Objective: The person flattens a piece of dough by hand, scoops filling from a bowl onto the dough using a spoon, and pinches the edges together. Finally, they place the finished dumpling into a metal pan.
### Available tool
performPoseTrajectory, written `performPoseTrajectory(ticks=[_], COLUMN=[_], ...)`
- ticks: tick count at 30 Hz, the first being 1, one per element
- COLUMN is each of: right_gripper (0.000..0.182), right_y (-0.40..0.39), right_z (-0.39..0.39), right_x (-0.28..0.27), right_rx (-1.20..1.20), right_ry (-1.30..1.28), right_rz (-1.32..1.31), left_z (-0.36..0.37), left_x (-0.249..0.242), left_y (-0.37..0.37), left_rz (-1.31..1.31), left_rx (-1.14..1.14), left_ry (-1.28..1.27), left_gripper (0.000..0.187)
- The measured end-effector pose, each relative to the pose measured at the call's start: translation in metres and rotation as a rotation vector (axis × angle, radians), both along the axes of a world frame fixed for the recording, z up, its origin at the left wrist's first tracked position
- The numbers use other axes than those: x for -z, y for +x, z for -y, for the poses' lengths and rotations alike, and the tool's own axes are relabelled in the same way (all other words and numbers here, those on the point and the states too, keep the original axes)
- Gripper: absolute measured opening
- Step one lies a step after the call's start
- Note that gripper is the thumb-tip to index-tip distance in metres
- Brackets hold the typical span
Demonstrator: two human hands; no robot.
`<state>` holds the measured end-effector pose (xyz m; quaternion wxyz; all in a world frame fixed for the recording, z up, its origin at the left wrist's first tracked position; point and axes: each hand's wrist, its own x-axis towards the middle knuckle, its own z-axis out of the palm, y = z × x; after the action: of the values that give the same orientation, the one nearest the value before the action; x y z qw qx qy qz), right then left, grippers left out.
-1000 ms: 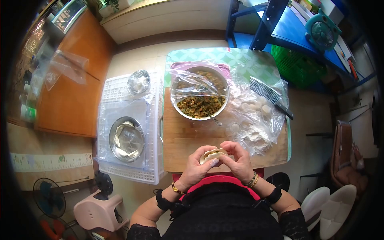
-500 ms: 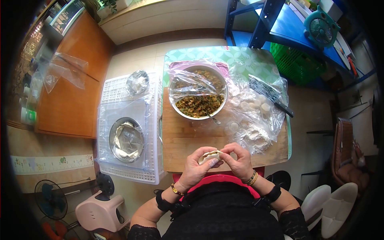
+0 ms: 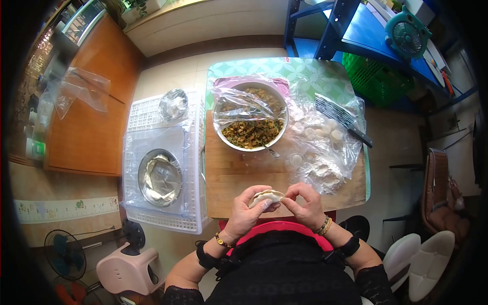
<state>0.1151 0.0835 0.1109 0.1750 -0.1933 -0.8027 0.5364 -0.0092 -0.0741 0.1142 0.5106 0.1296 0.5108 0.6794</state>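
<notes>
A folded dumpling [image 3: 268,196] lies in my left hand [image 3: 248,208], whose fingers and thumb are closed round it. At its right end, the thumb and forefinger of my right hand [image 3: 303,201] pinch the edge of the dough. Both hands are over the front edge of the wooden board [image 3: 229,173]. Beyond them stands a bowl of chopped filling [image 3: 252,133], partly covered by plastic film, with a spoon handle [image 3: 273,152] sticking out at its front. A heap of flour [image 3: 325,174] is on the board, right of the bowl.
Dough rounds [image 3: 323,131] lie under plastic beside a cleaver [image 3: 343,119]. On the left, a white crate [image 3: 195,218] bears a round metal tray [image 3: 141,175] with several dumplings along its rim, and a small plastic-covered bowl [image 3: 174,104]. A pink stool [image 3: 119,269] stands lower left.
The dumpling's top edge, which showed a gap before, now looks pressed together. My right fingers have shifted slightly along to its right end.
</notes>
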Motion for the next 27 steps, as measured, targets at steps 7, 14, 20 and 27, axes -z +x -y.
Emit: performPoseTrajectory(ticks=[7,14,20,27], right_gripper=[0.019,0.024,0.02,0.015], right_y=[-0.008,-0.01,-0.011,-0.01], right_z=[0.004,0.0,-0.001,-0.003], right_x=[-0.015,-0.017,-0.022,-0.026], right_rx=[-0.034,-0.165,-0.199,-0.249], right_ry=[0.406,0.388,0.405,0.473], right_rz=[-0.158,-0.092,-0.036,-0.005], left_z=[-0.001,0.0,0.0,0.0], left_x=[-0.001,0.003,0.004,0.014], left_y=[0.002,0.001,0.002,0.002], left_rz=[0.023,-0.068,-0.076,-0.184], left_rx=[0.006,0.115,0.132,0.173], left_ry=[0.001,-0.039,-0.072,-0.108], left_gripper=[0.033,0.035,0.039,0.037])
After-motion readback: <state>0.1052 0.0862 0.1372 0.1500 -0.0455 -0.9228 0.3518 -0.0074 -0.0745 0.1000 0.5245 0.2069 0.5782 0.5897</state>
